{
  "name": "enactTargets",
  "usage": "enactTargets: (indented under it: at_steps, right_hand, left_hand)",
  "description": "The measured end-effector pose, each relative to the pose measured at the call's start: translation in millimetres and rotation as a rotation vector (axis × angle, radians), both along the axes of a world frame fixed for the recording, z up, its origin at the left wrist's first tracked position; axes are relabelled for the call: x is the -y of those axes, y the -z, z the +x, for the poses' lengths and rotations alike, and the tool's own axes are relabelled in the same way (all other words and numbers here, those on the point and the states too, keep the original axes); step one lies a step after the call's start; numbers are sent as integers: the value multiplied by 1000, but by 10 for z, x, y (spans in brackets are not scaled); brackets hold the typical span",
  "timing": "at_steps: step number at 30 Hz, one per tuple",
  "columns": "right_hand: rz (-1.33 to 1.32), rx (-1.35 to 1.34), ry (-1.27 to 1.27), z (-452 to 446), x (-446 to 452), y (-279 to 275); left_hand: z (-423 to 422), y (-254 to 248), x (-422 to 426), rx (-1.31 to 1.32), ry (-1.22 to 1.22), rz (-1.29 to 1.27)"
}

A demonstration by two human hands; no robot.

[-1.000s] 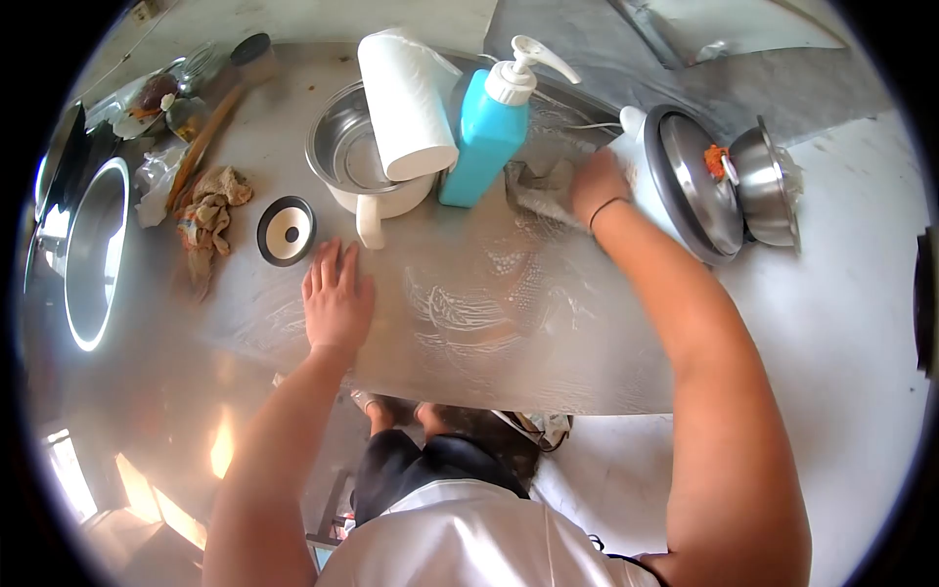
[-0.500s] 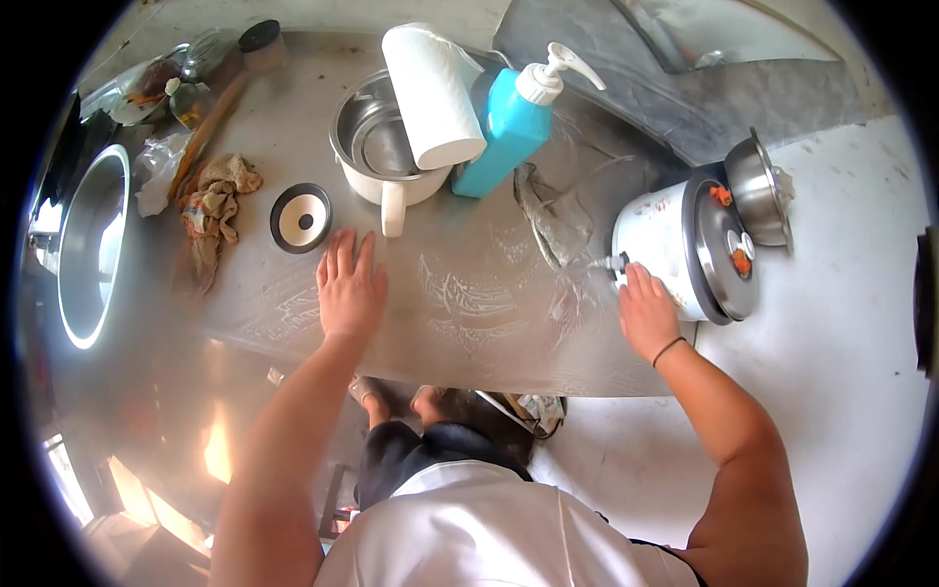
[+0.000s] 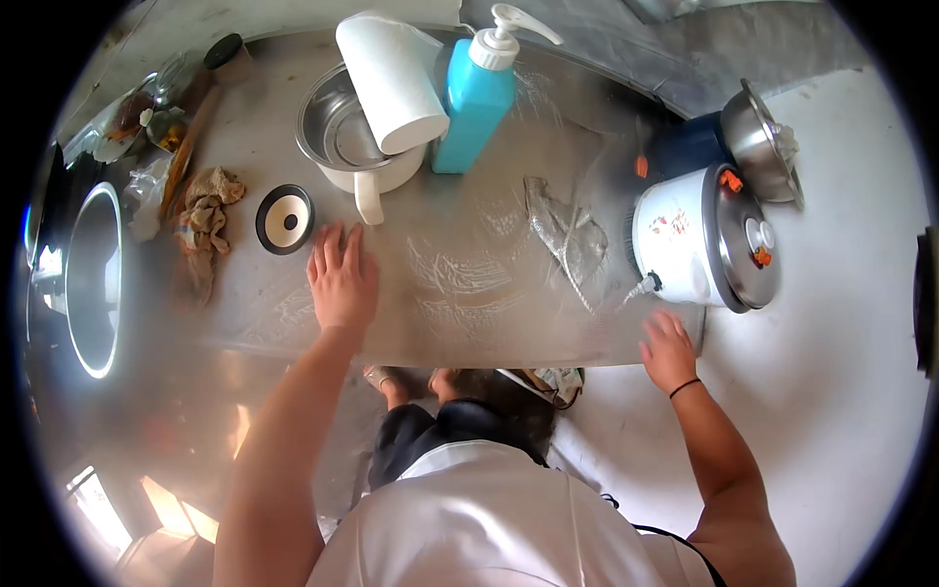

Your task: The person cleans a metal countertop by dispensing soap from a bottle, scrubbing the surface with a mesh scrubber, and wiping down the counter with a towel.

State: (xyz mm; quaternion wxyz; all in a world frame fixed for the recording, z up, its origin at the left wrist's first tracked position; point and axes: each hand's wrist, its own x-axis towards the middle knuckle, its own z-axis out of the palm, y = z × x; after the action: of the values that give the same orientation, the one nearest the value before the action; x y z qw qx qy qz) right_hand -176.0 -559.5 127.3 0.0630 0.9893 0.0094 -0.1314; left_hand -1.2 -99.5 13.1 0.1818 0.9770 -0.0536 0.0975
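Two hands, one metal table, and goods, placed as on a clock dial laid over the view. Left hand: at 9 o'clock, palm down on the table, fingers slightly apart, holding nothing. Right hand: between 3 and 4 o'clock, by the near right corner of the table, a dark band at the wrist; fingers loosely together, thumb apart, nothing gripped; whether it touches the tabletop is hard to tell. Cooker, white, with steel lid and orange clips: between 2 and 3 o'clock, just beyond the right hand and apart from it. Grey rag: flat on the table at 2 o'clock, clear of both hands. Wet streaks: on the table between the hands. Pump bottle, blue with white top: at 12 o'clock, upright. Handled pot, white outside, steel inside: between 10 and 11 o'clock. Paper roll, white: at 11 o'clock, tilted over the pot. Round lid, cream with dark rim: at 10 o'clock, near the left fingertips. Brown cloth, crumpled: farther out at 10 o'clock. Steel bowl: at 2 o'clock, past the cooker, tipped on its side.
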Motion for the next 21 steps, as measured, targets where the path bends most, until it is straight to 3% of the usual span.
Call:
enactTargets:
  at_steps: [1,4,6,8,11,13,14,17,21]
  right_hand:
    - [168,35,55,-99,72,91]
    - [254,118,225,-450,402,420]
    - [281,212,320,-546,743,669]
    - [302,292,401,-521,959,917]
    - [281,478,484,-233,1195,1248]
    - [336,670,733,-16,1172,1441]
    - [268,698,688,24,1207,1558]
    - [253,836,907,239,822,1401]
    - [271,541,950,160,950,1282]
  left_hand:
    - [-5,-7,-16,-2,6,17]
    - [-1,-8,65,-31,143,4]
    - [-70,-4,350,44,476,-165]
    - [-68,-101,932,10,607,-168]
    - [-30,-113,1822,-50,616,-164]
    - [12,28,2268,-93,623,-167]
    - [17,69,2450,-106,652,-123]
    - [54,31,2863,-134,681,26]
    - [374,144,3226,-118,612,134]
